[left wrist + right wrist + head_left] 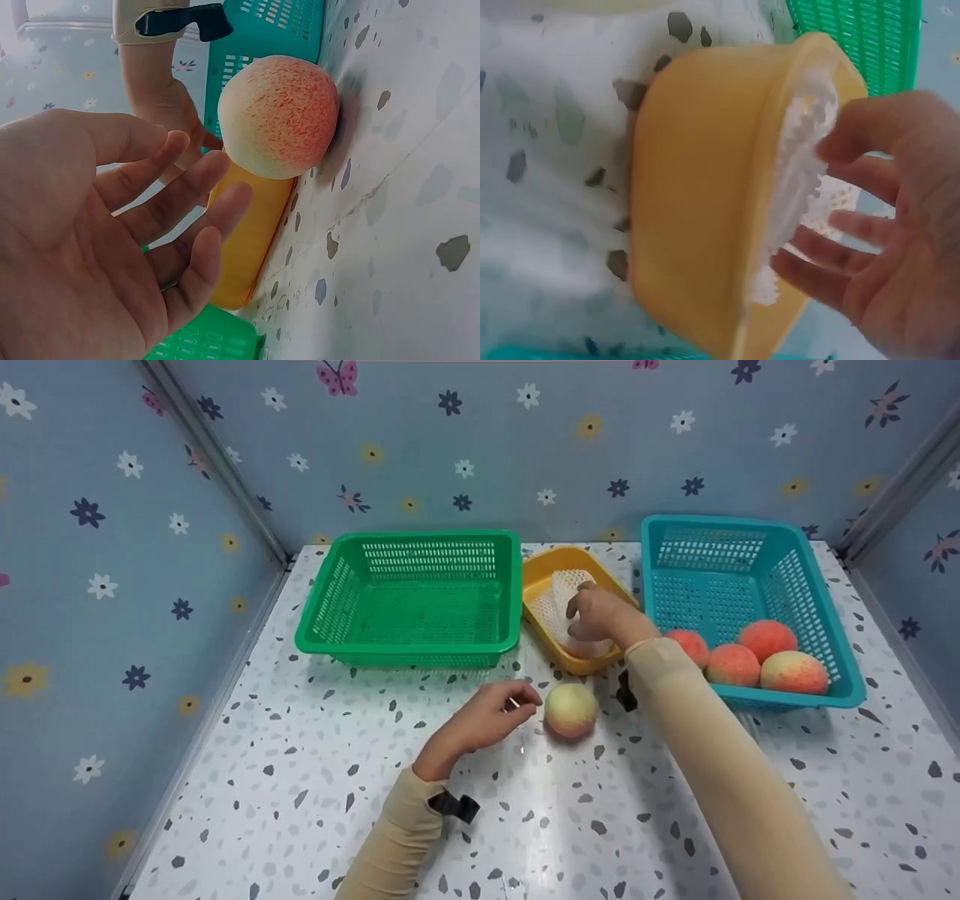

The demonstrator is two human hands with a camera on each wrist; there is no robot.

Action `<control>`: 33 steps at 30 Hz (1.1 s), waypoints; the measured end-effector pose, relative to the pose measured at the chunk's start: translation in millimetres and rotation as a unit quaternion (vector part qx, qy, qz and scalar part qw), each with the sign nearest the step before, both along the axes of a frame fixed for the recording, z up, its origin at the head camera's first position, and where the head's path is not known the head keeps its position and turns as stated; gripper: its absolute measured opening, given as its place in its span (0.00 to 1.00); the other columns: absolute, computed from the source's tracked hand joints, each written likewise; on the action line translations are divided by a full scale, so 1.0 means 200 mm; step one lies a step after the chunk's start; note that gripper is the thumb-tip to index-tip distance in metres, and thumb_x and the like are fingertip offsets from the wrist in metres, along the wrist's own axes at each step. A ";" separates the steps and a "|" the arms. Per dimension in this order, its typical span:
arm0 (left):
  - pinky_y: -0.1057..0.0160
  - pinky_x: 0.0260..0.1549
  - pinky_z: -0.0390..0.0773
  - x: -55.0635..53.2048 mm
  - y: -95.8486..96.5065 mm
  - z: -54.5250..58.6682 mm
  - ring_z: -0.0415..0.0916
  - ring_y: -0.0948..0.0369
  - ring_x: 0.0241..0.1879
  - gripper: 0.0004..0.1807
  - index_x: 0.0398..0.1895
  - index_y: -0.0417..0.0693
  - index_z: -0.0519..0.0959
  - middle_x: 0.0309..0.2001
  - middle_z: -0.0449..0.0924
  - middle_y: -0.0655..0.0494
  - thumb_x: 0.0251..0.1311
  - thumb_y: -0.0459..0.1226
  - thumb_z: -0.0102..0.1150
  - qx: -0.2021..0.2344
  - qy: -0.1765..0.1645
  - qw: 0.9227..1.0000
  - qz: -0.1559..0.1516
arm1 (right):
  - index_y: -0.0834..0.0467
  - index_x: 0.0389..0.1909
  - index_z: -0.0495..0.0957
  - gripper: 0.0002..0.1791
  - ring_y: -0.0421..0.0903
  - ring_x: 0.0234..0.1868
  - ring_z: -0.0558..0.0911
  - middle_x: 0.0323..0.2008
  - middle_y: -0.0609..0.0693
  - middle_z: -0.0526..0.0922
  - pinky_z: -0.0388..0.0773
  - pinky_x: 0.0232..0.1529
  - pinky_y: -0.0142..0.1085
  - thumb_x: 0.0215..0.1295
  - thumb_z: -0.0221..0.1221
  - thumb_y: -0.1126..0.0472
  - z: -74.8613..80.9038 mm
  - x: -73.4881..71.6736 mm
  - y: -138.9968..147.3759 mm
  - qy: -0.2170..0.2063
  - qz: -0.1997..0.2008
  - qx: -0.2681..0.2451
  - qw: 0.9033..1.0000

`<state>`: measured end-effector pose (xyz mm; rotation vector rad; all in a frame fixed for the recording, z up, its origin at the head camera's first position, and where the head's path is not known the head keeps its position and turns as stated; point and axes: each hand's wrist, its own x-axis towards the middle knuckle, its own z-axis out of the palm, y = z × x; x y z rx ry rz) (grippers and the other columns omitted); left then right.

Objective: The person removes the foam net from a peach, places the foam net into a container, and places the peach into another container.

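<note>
A pale yellow and red peach [571, 710] sits on the speckled table just right of my left hand [486, 718]. In the left wrist view, that hand's fingers are loosely bent, with a gap between them and the peach [281, 116]. My right hand [602, 616] reaches over the small yellow bin [541, 561], which contains white foam fruit nets [551, 615]. The right wrist view has the thumb and fingers apart at the foam nets [804, 169]. The fingertips are at the nets' edge, but no grip is visible there.
A green basket [405, 648] stands left of the yellow bin. To its right, a blue basket [829, 619] holds several peaches [766, 640] at its near end. Patterned panels [510, 457] enclose the table at the back and sides.
</note>
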<state>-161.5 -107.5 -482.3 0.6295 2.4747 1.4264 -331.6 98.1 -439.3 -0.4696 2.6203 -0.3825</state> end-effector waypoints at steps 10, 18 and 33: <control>0.61 0.41 0.76 0.00 0.00 -0.02 0.77 0.57 0.42 0.11 0.47 0.37 0.80 0.43 0.79 0.54 0.68 0.34 0.54 -0.002 -0.008 1.000 0.004 | 0.51 0.71 0.61 0.31 0.58 0.67 0.65 0.69 0.58 0.64 0.60 0.65 0.53 0.68 0.56 0.64 -0.10 0.01 0.02 0.028 -0.004 0.018 0.999; 0.61 0.42 0.76 -0.02 0.00 -0.04 0.76 0.58 0.43 0.11 0.47 0.38 0.80 0.44 0.80 0.52 0.68 0.35 0.53 -0.006 -0.008 1.000 0.003 | 0.51 0.69 0.66 0.28 0.60 0.57 0.71 0.63 0.59 0.69 0.61 0.63 0.59 0.68 0.58 0.61 -0.12 0.02 -0.03 0.060 0.010 0.057 0.997; 0.60 0.38 0.77 -0.01 -0.01 -0.01 0.77 0.55 0.40 0.12 0.48 0.40 0.80 0.43 0.79 0.56 0.70 0.37 0.52 -0.013 -0.021 1.000 0.009 | 0.53 0.64 0.73 0.25 0.57 0.58 0.72 0.63 0.57 0.70 0.68 0.60 0.52 0.65 0.61 0.61 -0.13 0.03 0.02 0.108 -0.007 0.000 0.994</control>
